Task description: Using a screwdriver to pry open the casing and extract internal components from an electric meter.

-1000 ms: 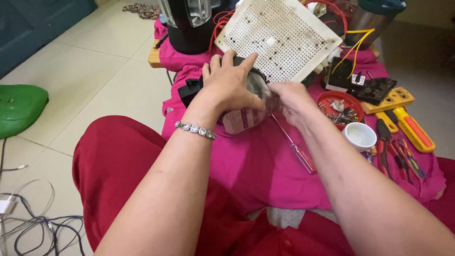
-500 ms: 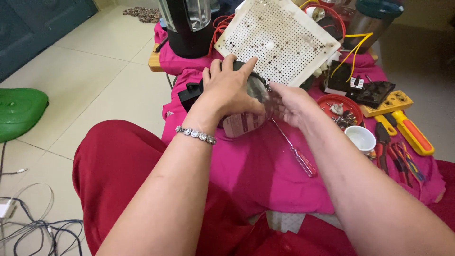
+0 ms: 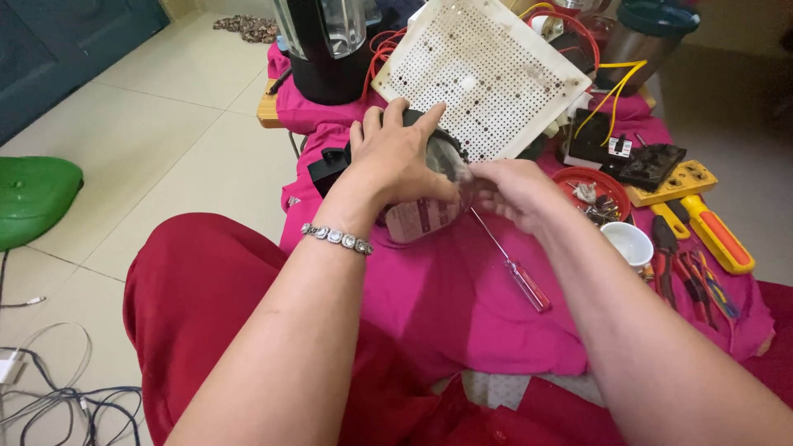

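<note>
My left hand (image 3: 398, 158) lies over the top of a clear jar (image 3: 423, 216) with a black base, which rests on its side on the pink cloth (image 3: 446, 306), and grips it. A bracelet sits on that wrist. My right hand (image 3: 516, 192) is at the jar's open end, fingers curled against its rim; what they pinch is hidden. A thin screwdriver with a red handle (image 3: 520, 277) lies on the cloth just under my right hand, apart from it.
A white perforated board (image 3: 487, 70) leans behind the jar. A dark blender base (image 3: 326, 45) stands at the back left. A red dish of small parts (image 3: 596, 192), a white cup (image 3: 628, 244), pliers and yellow-handled tools (image 3: 702, 239) lie to the right. A green stool (image 3: 33, 194) and cables (image 3: 58, 396) are on the floor.
Both hands have stayed on the jar, with only small shifts of the fingers. The view has drifted slightly.
</note>
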